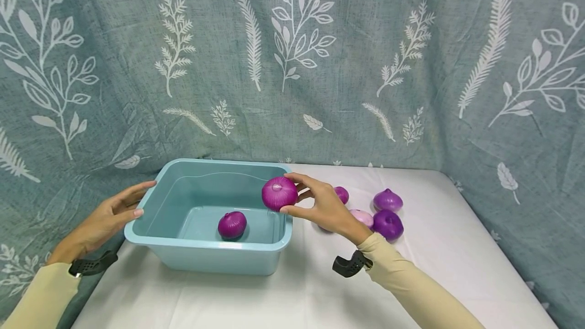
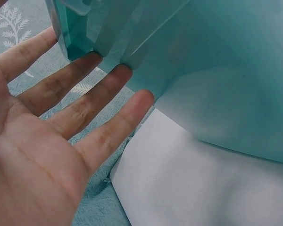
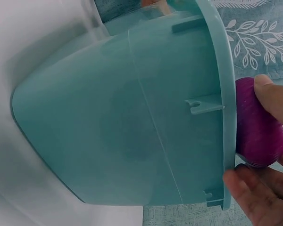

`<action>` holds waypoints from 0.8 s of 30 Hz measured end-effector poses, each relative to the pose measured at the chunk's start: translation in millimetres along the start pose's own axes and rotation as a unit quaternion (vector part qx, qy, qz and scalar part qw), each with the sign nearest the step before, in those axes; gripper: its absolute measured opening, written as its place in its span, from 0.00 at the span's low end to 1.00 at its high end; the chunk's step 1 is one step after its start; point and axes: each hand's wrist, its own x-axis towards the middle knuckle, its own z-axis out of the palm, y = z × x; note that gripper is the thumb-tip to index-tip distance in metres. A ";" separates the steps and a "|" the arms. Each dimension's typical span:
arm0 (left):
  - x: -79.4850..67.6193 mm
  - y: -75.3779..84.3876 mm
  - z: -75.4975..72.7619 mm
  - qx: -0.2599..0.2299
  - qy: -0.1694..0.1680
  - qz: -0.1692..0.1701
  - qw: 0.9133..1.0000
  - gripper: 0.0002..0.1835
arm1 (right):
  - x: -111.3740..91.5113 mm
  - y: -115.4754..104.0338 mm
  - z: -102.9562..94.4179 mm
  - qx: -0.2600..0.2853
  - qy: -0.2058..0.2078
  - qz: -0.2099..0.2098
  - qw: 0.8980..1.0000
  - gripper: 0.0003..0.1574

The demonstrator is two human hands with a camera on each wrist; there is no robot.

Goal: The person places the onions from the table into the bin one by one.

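A red onion [image 1: 279,194] is pinched between the thumb and fingers of my right hand [image 1: 320,204], over the right rim of a light blue plastic tub [image 1: 219,258]. In the right wrist view that onion [image 3: 259,127] shows just past the tub's rim, with the right hand [image 3: 269,188] around it. Inside the tub, another red onion [image 1: 232,225] lies on the floor. My left hand [image 1: 107,217] touches the tub's left side; in the left wrist view its straight, spread fingers [image 2: 108,127] rest against the outer wall [image 2: 217,94].
To the right of the tub, several more onions lie on the white cloth [image 1: 439,248]: a dark purple one [image 1: 388,225], a purple one [image 1: 388,200], a pale pink one [image 1: 362,217] and others partly hidden behind the right hand. A patterned blue-grey curtain [image 1: 338,116] hangs behind the table.
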 end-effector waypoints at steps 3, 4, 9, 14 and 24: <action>0.3 -0.4 -0.4 0.000 0.000 0.000 1.000 0.35 | 0.2 -0.8 0.2 -0.001 -0.001 -0.007 1.000 0.46; 0.3 -0.8 -0.6 0.001 0.000 0.000 1.000 0.35 | 0.2 -0.7 0.2 0.000 -0.002 -0.012 1.000 0.45; -0.3 -0.9 -0.6 0.004 0.000 -0.003 1.000 0.35 | -1.9 0.7 0.1 0.013 -0.001 -0.034 0.999 0.43; -0.2 0.0 0.3 0.001 0.000 -0.007 1.000 0.35 | -9.0 8.4 -6.8 0.003 0.012 -0.028 1.000 0.40; 0.3 -0.4 0.1 -0.002 0.004 0.000 1.000 0.35 | -39.6 47.5 -46.5 -0.059 0.039 0.024 0.997 0.37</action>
